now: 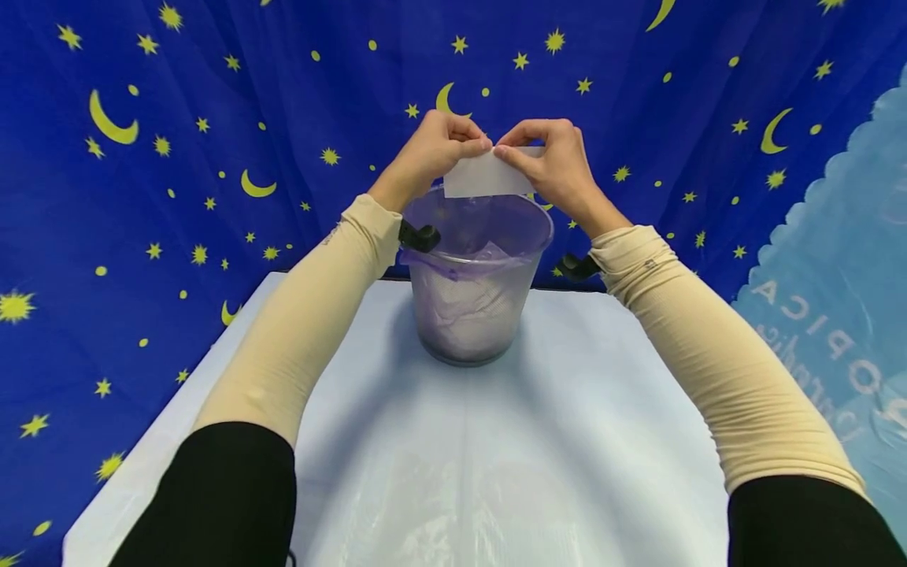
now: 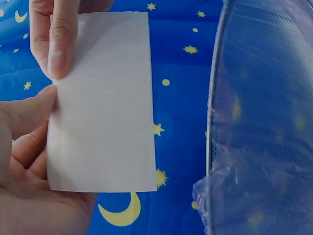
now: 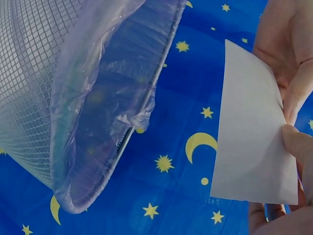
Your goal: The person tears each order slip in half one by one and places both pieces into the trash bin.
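Both hands pinch the top edge of a small white sheet of paper (image 1: 489, 176), their fingertips almost meeting at its middle. The left hand (image 1: 442, 150) grips from the left, the right hand (image 1: 556, 161) from the right. Flat and unfolded, the paper hangs above the far rim of a mesh wastebasket (image 1: 468, 307). A thin purple plastic bag (image 1: 460, 268) lines the basket and folds over its rim. In the left wrist view, the thumb and fingers of the left hand (image 2: 29, 142) press on the paper's edge. The right wrist view shows the paper apart from the basket's rim.
The basket stands near the back of a white-covered table (image 1: 460, 441). Behind hangs a blue curtain (image 1: 283, 94) with yellow moons and stars. A light blue scalloped cloth (image 1: 850, 276) with lettering hangs at the right. Dark wrist mounts (image 1: 420, 236) sit near the basket.
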Available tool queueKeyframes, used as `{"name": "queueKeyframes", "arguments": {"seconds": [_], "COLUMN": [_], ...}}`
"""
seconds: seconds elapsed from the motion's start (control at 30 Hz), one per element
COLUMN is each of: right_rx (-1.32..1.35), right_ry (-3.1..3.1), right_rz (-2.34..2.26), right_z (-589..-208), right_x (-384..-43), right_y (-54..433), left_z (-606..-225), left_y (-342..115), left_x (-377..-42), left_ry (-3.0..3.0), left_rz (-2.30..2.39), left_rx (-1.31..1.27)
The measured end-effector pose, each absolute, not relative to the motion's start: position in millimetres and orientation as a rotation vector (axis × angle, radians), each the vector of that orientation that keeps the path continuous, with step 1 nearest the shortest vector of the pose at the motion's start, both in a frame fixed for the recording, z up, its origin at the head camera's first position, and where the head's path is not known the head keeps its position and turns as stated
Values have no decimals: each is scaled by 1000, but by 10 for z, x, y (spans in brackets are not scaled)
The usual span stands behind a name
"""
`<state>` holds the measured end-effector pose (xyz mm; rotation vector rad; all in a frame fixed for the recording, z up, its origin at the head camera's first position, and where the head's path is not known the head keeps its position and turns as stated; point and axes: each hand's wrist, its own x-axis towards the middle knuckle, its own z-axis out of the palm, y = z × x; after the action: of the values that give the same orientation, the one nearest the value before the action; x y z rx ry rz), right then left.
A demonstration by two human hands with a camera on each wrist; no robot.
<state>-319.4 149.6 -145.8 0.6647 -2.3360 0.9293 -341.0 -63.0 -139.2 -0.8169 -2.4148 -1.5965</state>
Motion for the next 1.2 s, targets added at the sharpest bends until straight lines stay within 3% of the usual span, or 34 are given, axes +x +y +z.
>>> {"name": "queueKeyframes", "arguments": {"seconds": [0.37,1.2], "right_rx": [664,730], "right_ry": [-2274,-2179], "right_rz": [869,912], "right_z": [-1445,-1140], "right_x": [-3096,-2768], "right_y": [1505,1488], "left_z": [-1343,-1627], "left_y": [-573,-701], "left_x": [-3403,-3499], "left_ry": [-2451,-2561], "left_rz": [-1629,-1712], "left_rx": [-784,-198]}}
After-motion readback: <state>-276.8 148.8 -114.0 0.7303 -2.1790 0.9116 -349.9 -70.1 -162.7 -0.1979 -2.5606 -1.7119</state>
